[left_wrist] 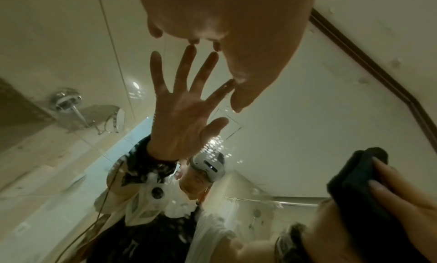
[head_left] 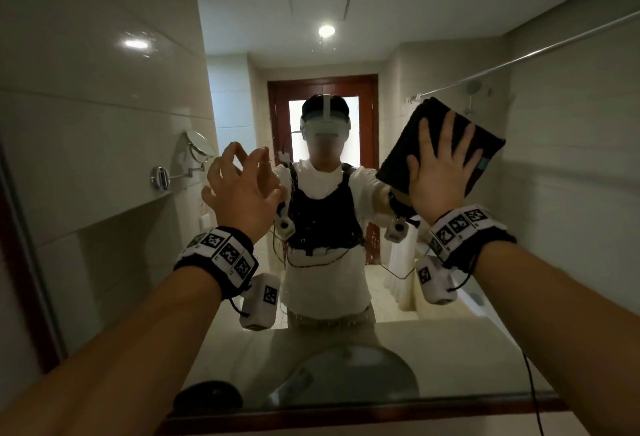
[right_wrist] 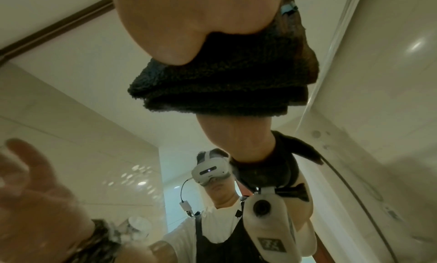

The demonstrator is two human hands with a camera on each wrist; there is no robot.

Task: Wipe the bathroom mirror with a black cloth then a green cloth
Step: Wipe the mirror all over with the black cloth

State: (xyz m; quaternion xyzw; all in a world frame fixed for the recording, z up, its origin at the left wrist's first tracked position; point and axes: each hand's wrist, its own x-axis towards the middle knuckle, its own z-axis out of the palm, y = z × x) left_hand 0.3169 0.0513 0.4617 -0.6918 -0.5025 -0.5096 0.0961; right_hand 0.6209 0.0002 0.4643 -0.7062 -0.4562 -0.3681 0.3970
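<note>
The bathroom mirror (head_left: 104, 116) fills the head view, with water drops on the glass. My right hand (head_left: 440, 172) lies flat, fingers straight and spread, and presses a folded black cloth (head_left: 398, 158) against the glass at the upper right. The black cloth (right_wrist: 224, 87) bulges out below my right hand (right_wrist: 184, 24) in the right wrist view. My left hand (head_left: 242, 179) holds nothing; its spread fingertips (left_wrist: 236, 102) meet their reflection on the glass left of centre. The black cloth (left_wrist: 354, 188) also shows at the left wrist view's lower right. No green cloth is in view.
A dark wooden frame (head_left: 346, 416) borders the mirror's bottom and left edges. Reflected in the glass are a round shaving mirror (head_left: 199, 148) on a wall arm, the washbasin (head_left: 346, 373) and a shower rail (head_left: 519, 61). A dark object (head_left: 207, 397) sits near the bottom edge.
</note>
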